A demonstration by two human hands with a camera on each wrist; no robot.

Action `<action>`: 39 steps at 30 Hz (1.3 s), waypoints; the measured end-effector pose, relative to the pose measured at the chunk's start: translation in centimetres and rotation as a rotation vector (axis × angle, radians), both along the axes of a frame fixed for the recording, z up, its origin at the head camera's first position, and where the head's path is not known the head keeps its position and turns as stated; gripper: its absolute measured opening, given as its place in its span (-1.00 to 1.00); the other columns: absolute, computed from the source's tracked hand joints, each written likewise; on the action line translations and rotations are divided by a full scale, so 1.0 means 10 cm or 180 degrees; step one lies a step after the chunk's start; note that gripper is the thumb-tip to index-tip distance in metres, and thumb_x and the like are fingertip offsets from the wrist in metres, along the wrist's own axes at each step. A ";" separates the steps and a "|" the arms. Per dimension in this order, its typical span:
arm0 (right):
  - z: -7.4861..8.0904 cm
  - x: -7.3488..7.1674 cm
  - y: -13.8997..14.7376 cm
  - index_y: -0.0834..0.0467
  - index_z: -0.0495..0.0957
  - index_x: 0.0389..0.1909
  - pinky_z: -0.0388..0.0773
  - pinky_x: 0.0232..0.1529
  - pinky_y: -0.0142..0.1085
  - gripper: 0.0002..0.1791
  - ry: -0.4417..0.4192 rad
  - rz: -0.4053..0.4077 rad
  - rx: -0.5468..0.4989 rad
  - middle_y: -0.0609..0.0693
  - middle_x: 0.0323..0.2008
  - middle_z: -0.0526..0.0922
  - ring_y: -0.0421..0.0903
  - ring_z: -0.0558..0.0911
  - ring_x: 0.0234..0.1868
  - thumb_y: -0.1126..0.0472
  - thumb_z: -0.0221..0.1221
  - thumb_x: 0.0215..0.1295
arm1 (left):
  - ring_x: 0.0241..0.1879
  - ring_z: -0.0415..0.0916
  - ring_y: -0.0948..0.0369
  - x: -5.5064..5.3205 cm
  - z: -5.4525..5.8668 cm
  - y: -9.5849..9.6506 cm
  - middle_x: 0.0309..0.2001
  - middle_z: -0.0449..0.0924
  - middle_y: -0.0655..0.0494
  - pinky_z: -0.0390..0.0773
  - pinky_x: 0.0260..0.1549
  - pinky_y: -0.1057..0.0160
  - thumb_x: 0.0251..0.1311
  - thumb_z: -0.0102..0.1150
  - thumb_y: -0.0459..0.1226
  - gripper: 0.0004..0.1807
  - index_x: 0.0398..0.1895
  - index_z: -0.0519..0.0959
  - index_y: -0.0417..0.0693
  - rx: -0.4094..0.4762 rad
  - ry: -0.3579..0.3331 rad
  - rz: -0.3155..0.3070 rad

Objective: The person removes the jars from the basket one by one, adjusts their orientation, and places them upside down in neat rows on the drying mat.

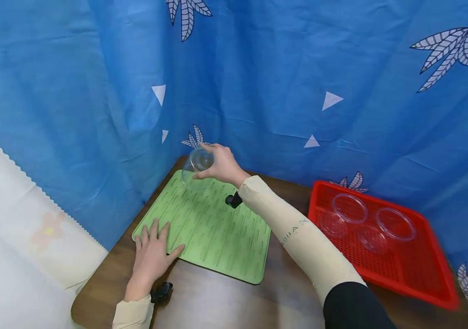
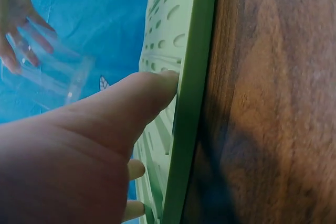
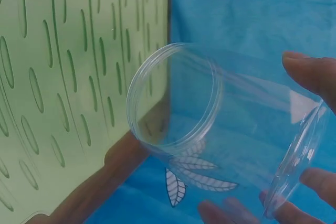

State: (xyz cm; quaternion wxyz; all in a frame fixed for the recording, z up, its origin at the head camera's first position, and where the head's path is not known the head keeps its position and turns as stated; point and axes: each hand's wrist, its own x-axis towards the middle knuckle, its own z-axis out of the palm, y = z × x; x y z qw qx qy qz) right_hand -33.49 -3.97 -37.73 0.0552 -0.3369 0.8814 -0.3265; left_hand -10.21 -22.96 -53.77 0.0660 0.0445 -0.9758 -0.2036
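My right hand [image 1: 222, 165] grips a clear plastic jar [image 1: 192, 178] near one end, above the far left corner of a green draining mat [image 1: 217, 228]. In the right wrist view the jar [image 3: 236, 114] is tilted, its ringed rim toward the mat, with the thumb on one side and the fingers on the other. My left hand [image 1: 151, 256] rests on the mat's near left corner, fingers spread. The left wrist view shows the left thumb [image 2: 152, 87] lying over the mat's edge.
A red plastic basket [image 1: 433, 269] stands on the right of the brown wooden table [image 1: 217, 299], holding two clear jars [image 1: 396, 224]. A blue patterned curtain [image 1: 258, 68] hangs close behind the table, and white cloth [image 1: 20, 237] lies to the left.
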 end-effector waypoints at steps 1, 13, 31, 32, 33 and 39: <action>-0.01 -0.02 -0.02 0.06 0.24 0.72 0.28 0.61 0.06 0.18 -0.0009 -0.0010 0.0027 0.21 0.65 0.30 0.23 0.21 0.67 -0.07 0.67 0.16 | 0.52 -0.06 -0.69 -0.01 0.00 0.01 0.59 0.05 -0.65 -0.02 0.37 -0.73 0.41 0.44 0.10 -0.03 0.60 0.33 -0.40 -0.0012 0.0002 -0.0005; -0.28 -0.18 -0.39 0.15 0.31 0.66 0.60 0.17 -0.18 0.12 -0.0078 0.0075 0.0076 0.25 0.48 0.52 0.17 0.56 0.38 -0.01 0.68 0.17 | 0.53 -0.05 -0.69 0.01 -0.04 0.01 0.61 0.04 -0.62 -0.03 0.36 -0.74 0.41 0.43 0.11 -0.03 0.63 0.32 -0.36 -0.0123 -0.0025 0.0009; -0.56 -0.27 -0.65 0.12 0.46 0.61 0.62 0.27 -0.08 0.03 -0.0234 -0.0123 0.0078 0.15 0.48 0.52 0.11 0.54 0.42 -0.01 0.69 0.14 | 0.56 -0.08 -0.66 -0.05 -0.08 -0.02 0.64 0.03 -0.56 -0.05 0.39 -0.72 0.43 0.39 0.13 -0.03 0.65 0.32 -0.33 -0.0134 -0.0006 -0.0075; -0.57 -0.27 -0.66 0.11 0.46 0.60 0.63 0.25 -0.08 0.03 -0.0214 -0.0142 0.0094 0.14 0.46 0.54 0.10 0.57 0.38 -0.01 0.70 0.13 | 0.56 -0.08 -0.66 -0.05 -0.08 -0.02 0.65 0.03 -0.56 -0.06 0.39 -0.73 0.44 0.38 0.14 -0.03 0.65 0.32 -0.32 -0.0137 -0.0009 -0.0080; -0.58 -0.27 -0.68 0.10 0.47 0.60 0.64 0.24 -0.09 0.03 -0.0185 -0.0159 0.0125 0.13 0.44 0.55 0.10 0.58 0.35 -0.01 0.71 0.11 | 0.56 -0.09 -0.65 -0.05 -0.08 -0.03 0.65 0.02 -0.55 -0.07 0.39 -0.73 0.44 0.37 0.15 -0.03 0.65 0.31 -0.32 -0.0131 -0.0010 -0.0083; -0.67 -0.27 -0.76 0.02 0.48 0.60 0.66 0.18 -0.11 0.05 -0.0062 -0.0226 0.0257 0.07 0.36 0.57 0.06 0.62 0.24 -0.06 0.72 0.08 | 0.56 -0.13 -0.66 -0.02 -0.09 -0.04 0.67 -0.03 -0.54 -0.11 0.38 -0.74 0.47 0.33 0.17 -0.02 0.67 0.29 -0.31 -0.0058 -0.0067 -0.0079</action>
